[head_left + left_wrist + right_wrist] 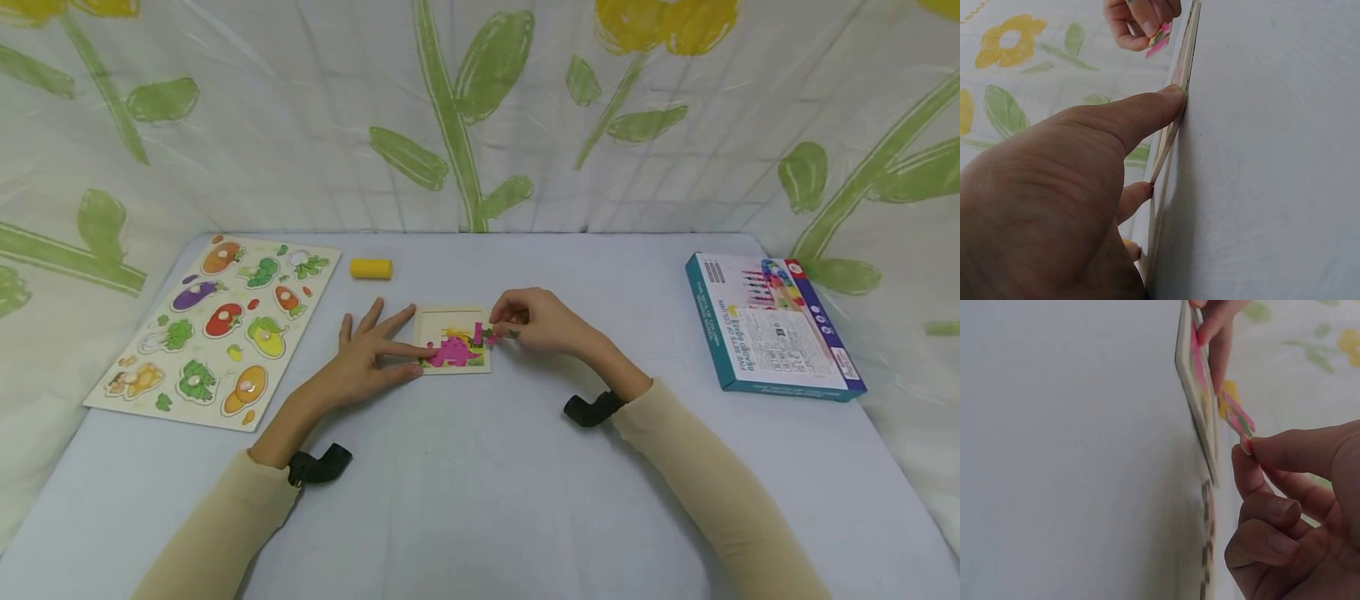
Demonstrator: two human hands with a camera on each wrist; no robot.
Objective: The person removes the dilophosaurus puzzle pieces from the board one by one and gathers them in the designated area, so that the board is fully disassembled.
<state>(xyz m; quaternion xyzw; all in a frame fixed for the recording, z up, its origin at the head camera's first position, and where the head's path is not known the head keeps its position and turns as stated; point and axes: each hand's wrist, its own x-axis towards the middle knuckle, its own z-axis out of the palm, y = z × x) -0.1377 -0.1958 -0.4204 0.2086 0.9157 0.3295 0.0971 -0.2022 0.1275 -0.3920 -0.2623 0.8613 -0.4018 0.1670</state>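
Note:
A small jigsaw puzzle with a pale wooden frame lies on the table, showing a pink dinosaur picture. My left hand is spread over its left side, fingers extended, with fingertips on the frame and the picture. In the left wrist view the thumb rests along the frame's edge. My right hand is at the frame's right edge. Between thumb and index finger it pinches a pink and green puzzle piece, raised off the table, its other fingers curled.
To the left lies a vegetable knob-puzzle board. A yellow cylinder sits behind the small frame. On the right lies a teal and white box. Near the frame, the right wrist view shows a notched edge low on the table.

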